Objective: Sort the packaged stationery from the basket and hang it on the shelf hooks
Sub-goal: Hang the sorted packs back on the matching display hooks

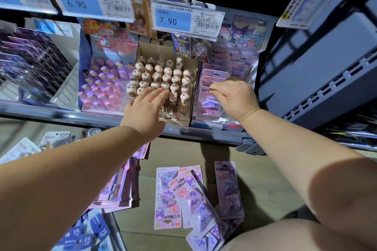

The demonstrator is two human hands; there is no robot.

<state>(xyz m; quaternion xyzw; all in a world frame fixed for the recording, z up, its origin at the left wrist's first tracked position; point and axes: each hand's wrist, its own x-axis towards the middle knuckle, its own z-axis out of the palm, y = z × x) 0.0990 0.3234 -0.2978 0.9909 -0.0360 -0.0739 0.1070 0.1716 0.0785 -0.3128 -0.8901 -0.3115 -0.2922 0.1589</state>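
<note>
While both my arms stretch over the shelf lip, left grip (146,106): wide, fingers straight, tips touching the front-row pens, holding nothing.
Right grip (232,93): narrow, thumb and fingers pinched on the top edge of the front clip pack (210,102).
Front clip pack: upright, first in a row of like packs inside the right display box (216,126), at the shelf's right end.
Pens (163,75): animal-head tops, packed upright in the cardboard box (179,122), which sits between the left display box (85,63) and the right display box, walls touching both sides.
Shelf lip (71,115): grey front edge under both my wrists; all three boxes sit just behind it.
Price tags: 6.90 tag (81,4) upper left; 7.90 tag (173,20) hangs over the back of the cardboard box, well above both grips.
Right edge: grey slotted upright (316,79) just beside the right display box, near my right wrist.
Room between grips: apart, gap over the right-hand pen columns.
Loose clip packs (173,195): flat and overlapping on the floor (175,153) below the shelf, between my forearms.
Pink pack stack (128,189): lower left, partly under my left forearm; strip of bare floor between it and the loose clip packs.
Blue packs (95,228): bottom left, marked 15; what holds them, cannot tell.
</note>
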